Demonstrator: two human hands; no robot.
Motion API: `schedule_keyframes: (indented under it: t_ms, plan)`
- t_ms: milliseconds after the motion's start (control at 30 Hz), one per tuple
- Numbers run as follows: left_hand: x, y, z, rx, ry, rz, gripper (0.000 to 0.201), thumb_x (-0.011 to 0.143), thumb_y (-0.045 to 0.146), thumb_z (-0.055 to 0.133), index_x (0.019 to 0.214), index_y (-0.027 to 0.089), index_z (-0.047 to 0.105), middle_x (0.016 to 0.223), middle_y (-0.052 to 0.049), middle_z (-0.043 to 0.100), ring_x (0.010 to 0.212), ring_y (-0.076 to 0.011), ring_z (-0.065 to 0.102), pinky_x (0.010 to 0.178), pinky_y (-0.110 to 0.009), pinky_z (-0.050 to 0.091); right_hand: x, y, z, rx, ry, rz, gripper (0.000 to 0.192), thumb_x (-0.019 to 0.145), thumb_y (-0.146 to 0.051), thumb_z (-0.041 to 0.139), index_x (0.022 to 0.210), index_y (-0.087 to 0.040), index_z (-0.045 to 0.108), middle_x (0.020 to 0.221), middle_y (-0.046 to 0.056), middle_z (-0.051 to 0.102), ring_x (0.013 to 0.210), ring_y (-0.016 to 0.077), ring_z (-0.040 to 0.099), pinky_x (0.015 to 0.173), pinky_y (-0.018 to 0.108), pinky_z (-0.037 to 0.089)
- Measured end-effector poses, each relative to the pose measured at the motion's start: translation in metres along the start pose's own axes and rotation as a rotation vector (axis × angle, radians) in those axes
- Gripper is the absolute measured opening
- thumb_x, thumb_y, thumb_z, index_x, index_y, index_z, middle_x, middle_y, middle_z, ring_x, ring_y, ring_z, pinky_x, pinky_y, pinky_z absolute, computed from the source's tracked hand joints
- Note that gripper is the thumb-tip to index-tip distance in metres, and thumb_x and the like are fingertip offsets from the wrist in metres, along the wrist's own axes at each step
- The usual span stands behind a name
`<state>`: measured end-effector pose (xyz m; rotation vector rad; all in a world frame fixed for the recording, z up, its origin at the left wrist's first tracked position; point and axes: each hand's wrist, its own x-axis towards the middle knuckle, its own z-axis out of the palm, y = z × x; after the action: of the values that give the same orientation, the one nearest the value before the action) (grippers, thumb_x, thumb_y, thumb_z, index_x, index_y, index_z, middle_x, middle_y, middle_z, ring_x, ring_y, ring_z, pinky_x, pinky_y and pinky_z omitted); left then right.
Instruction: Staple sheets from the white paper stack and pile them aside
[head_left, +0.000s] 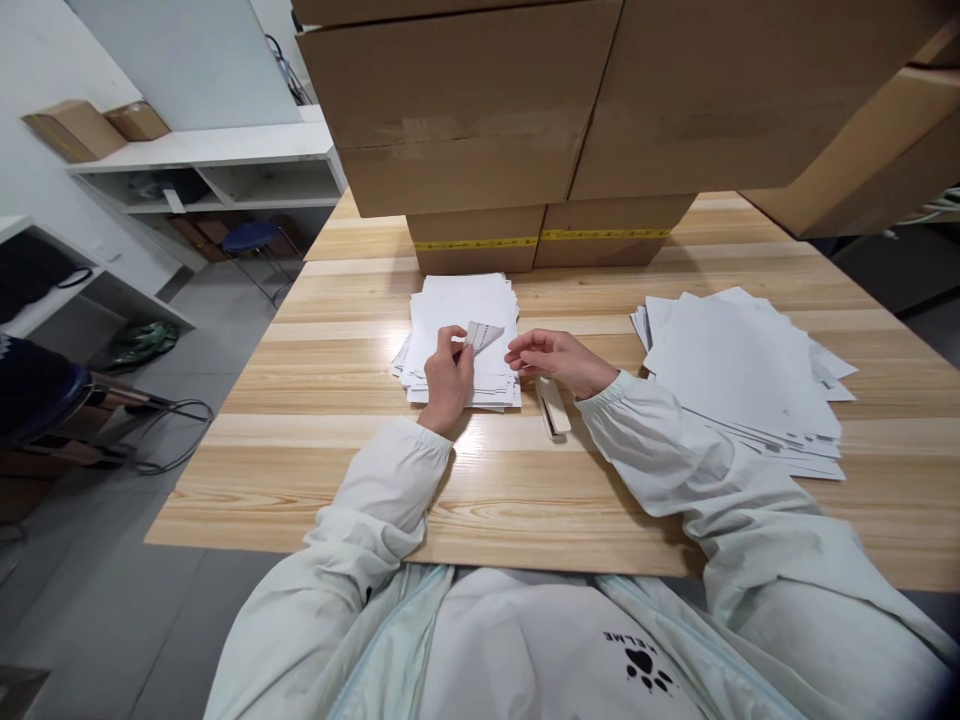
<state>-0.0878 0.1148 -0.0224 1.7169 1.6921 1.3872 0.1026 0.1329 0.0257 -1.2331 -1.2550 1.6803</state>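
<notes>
A stack of white paper sheets [459,300] lies in front of me, its edges uneven. My left hand [448,378] rests on the stack with thumb and fingers pinching the turned-up corner of a sheet [484,337]; lines of print show on that folded part. Just right of the stack, my right hand [559,358] hovers with its fingers extended and slightly curved, holding nothing visible. Below that hand, a white stapler [553,410] lies on the table, partly covered by it at the far end.
A second, fanned-out pile of papers [739,365] lies on the wooden table [322,450] to the right. Large cardboard boxes [480,110] are stacked at the back. White shelving [217,148] and a blue stool [251,236] stand off to the left.
</notes>
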Motion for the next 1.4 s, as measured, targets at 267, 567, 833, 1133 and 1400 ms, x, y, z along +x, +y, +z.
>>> schedule_keyframes:
  t_ms: [267, 567, 833, 1133, 1400]
  plan:
    - [0.008, -0.013, -0.008, 0.084, -0.194, 0.197, 0.027, 0.085, 0.005, 0.049, 0.087, 0.021, 0.071, 0.086, -0.003, 0.068, 0.082, -0.0169, 0.062, 0.079, -0.03, 0.05, -0.003, -0.003, 0.006, -0.006, 0.051, -0.003, 0.016, 0.081, 0.0, 0.067, 0.08, -0.016, 0.068, 0.079, 0.004, 0.073, 0.069, 0.0108, 0.066, 0.072, 0.027, 0.059]
    - [0.01, -0.016, -0.018, 0.098, -0.32, 0.189, 0.042, 0.072, 0.021, 0.083, 0.112, 0.022, 0.072, 0.102, -0.004, 0.068, 0.089, -0.0184, 0.063, 0.085, -0.034, 0.053, -0.004, -0.01, 0.003, 0.171, 0.008, 0.129, 0.012, 0.086, -0.003, 0.065, 0.094, -0.013, 0.066, 0.088, 0.011, 0.077, 0.075, 0.014, 0.072, 0.075, 0.027, 0.062]
    - [0.01, -0.02, -0.013, 0.126, -0.296, 0.185, 0.035, 0.075, 0.019, 0.08, 0.109, 0.021, 0.073, 0.102, -0.004, 0.067, 0.091, -0.0188, 0.063, 0.083, -0.033, 0.053, -0.007, -0.013, 0.001, 0.198, 0.072, 0.149, 0.015, 0.087, -0.005, 0.064, 0.1, -0.014, 0.064, 0.095, 0.01, 0.075, 0.077, 0.0136, 0.073, 0.075, 0.027, 0.062]
    - [0.01, -0.022, -0.014, 0.059, -0.279, 0.215, 0.037, 0.073, 0.029, 0.085, 0.107, 0.022, 0.073, 0.097, -0.004, 0.068, 0.086, -0.0184, 0.063, 0.078, -0.031, 0.051, -0.005, -0.022, 0.008, 0.233, 0.068, 0.154, 0.014, 0.09, -0.005, 0.06, 0.101, -0.013, 0.062, 0.097, 0.011, 0.072, 0.077, 0.0148, 0.073, 0.071, 0.027, 0.063]
    - [0.012, -0.026, -0.013, -0.045, -0.26, 0.168, 0.031, 0.071, 0.022, 0.085, 0.101, 0.023, 0.077, 0.089, -0.002, 0.069, 0.077, -0.0153, 0.06, 0.07, -0.029, 0.049, -0.002, -0.019, 0.004, 0.254, 0.044, 0.124, 0.012, 0.092, -0.005, 0.056, 0.099, -0.012, 0.064, 0.099, 0.01, 0.071, 0.079, 0.0159, 0.073, 0.071, 0.029, 0.065]
